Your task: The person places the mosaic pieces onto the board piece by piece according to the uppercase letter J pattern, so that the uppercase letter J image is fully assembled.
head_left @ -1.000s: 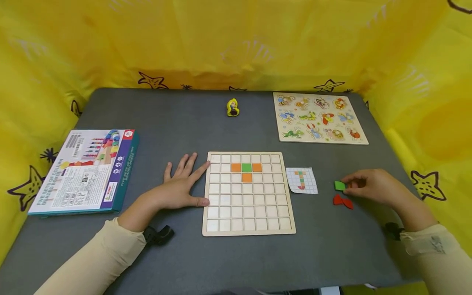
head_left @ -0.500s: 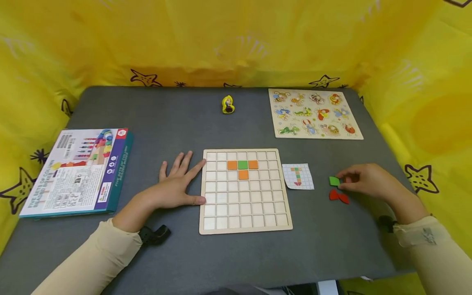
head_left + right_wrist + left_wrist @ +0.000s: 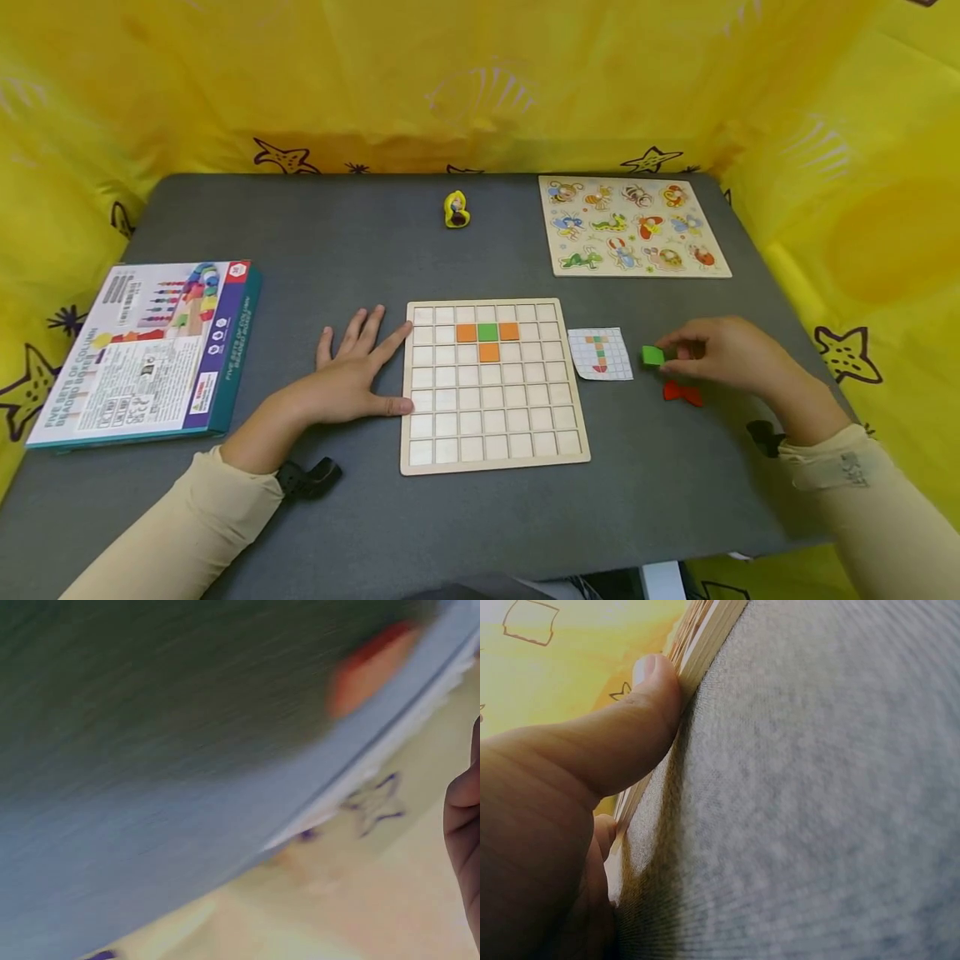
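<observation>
My right hand [image 3: 723,354] pinches a green square block [image 3: 652,357] between thumb and fingers, just right of a small paper pattern card [image 3: 602,354]. Two red pieces [image 3: 682,393] lie on the table close below that hand. In the head view a wooden grid board [image 3: 495,425] sits in the middle, with a green tile [image 3: 487,332] between two orange tiles and another orange tile [image 3: 489,352] beneath it. My left hand [image 3: 341,379] is spread flat beside the board; its thumb and index fingertip touch the left edge. In the left wrist view the thumb [image 3: 630,727] presses the board's side.
A boxed game [image 3: 142,350] lies at the left of the grey table [image 3: 337,225]. At the back stand a small yellow figurine [image 3: 456,209] and, to the right, a wooden insect puzzle [image 3: 633,225]. Yellow cloth [image 3: 375,75] hangs around the table.
The right hand has picked up the green block from beside the red pieces and moved it left toward the card. The left hand stays at the board. The head view has shifted slightly.
</observation>
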Tool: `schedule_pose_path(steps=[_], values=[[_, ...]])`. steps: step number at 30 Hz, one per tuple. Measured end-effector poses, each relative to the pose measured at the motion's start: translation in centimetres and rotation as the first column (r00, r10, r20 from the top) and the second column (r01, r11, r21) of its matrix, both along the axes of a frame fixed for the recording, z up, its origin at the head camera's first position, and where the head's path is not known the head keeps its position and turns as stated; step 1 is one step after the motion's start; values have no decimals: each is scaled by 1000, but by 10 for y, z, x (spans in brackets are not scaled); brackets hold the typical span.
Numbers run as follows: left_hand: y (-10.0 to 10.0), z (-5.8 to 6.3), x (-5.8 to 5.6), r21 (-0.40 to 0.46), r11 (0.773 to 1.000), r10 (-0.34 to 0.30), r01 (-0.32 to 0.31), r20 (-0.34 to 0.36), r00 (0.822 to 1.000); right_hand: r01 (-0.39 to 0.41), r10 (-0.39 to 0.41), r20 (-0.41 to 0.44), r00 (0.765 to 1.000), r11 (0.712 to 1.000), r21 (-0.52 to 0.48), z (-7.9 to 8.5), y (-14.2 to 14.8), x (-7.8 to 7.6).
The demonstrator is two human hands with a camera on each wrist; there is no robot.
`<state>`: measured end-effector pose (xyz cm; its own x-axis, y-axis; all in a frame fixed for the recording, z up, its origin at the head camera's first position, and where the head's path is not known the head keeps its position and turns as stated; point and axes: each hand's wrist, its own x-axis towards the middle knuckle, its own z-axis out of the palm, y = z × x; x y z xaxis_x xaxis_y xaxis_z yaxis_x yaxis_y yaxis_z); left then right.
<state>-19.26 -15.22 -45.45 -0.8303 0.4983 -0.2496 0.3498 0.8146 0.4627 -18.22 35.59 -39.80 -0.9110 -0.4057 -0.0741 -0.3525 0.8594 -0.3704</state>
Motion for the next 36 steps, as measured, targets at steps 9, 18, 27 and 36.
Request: schedule_pose_path(steps=[9, 18, 27, 36], values=[[-1, -2, 0, 19, 1000, -6, 7, -13, 1000, -202, 208, -126, 970, 977, 62, 11, -93, -8], [-1, 2, 1, -3, 1000, -8, 8, 2, 1000, -324, 325, -36, 945, 946, 21, -2, -177, -19], [2, 5, 2, -14, 1000, -23, 23, -1, 1000, -303, 304, -13, 953, 952, 37, -13, -201, -18], [0, 1, 1, 3, 1000, -12, 12, -5, 1000, -294, 295, -13, 955, 954, 47, -13, -200, -18]])
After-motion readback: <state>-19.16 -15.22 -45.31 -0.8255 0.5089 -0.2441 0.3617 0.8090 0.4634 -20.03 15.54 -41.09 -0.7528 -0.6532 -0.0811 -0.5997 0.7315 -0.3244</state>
